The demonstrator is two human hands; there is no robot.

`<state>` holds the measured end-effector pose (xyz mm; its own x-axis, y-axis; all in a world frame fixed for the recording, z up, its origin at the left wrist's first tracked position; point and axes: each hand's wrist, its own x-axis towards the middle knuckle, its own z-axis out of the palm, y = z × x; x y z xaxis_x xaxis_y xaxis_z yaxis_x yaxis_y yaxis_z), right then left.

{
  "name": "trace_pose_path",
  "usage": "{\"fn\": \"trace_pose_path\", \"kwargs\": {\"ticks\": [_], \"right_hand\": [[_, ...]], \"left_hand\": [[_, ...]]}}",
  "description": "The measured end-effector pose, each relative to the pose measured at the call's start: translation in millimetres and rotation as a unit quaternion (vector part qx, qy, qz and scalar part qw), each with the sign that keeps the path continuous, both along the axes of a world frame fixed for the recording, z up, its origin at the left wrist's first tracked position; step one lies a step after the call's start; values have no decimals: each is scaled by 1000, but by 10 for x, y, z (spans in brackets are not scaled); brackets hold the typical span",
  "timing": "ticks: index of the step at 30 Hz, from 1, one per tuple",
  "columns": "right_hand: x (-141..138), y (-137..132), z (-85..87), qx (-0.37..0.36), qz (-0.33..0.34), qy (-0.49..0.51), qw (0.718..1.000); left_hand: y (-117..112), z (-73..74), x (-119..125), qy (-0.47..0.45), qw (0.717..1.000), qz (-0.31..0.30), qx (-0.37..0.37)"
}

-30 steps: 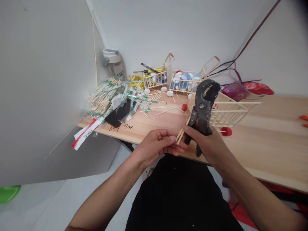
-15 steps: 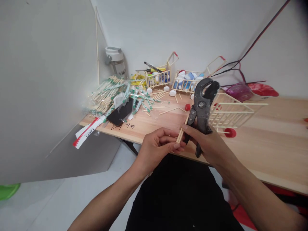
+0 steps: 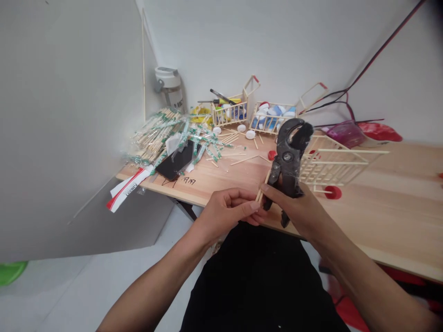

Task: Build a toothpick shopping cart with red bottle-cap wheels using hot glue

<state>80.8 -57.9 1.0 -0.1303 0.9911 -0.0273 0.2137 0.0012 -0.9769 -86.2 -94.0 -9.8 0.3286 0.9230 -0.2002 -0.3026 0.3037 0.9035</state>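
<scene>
Several short wooden sticks (image 3: 262, 191), side by side, are pinched at their lower end between the thumb and fingers of my left hand (image 3: 230, 213). My right hand (image 3: 294, 199) is closed round the handles of a black pair of cutters (image 3: 288, 159), whose curved jaws point up and away from me. The right thumb also presses on the sticks' upper part, close to the tool. Just beyond the right hand, a small cart frame of wooden sticks (image 3: 332, 166) with red cap wheels (image 3: 332, 192) lies on the wooden table (image 3: 387, 216).
Two stick carts, one holding blue and white caps (image 3: 273, 116), the other a screwdriver (image 3: 221, 101), stand by the wall. Wrapped sticks (image 3: 155, 133), a black phone (image 3: 176, 161) and loose sticks (image 3: 244, 159) lie left. A bottle (image 3: 169, 87) stands behind them.
The whole view has shifted slightly. The cutters have dipped a little, with both hands keeping the same hold on the sticks and the tool.
</scene>
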Motion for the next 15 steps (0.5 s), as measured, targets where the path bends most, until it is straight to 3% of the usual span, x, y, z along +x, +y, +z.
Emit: {"fn": "trace_pose_path", "kwargs": {"ticks": [5,15], "right_hand": [[9,31,-71,-6,51,33,998],[92,106,-74,-2,33,110,993]], "left_hand": [[53,-23,24,14,999,31,16],[26,43,-29,22,999,24,11]]}}
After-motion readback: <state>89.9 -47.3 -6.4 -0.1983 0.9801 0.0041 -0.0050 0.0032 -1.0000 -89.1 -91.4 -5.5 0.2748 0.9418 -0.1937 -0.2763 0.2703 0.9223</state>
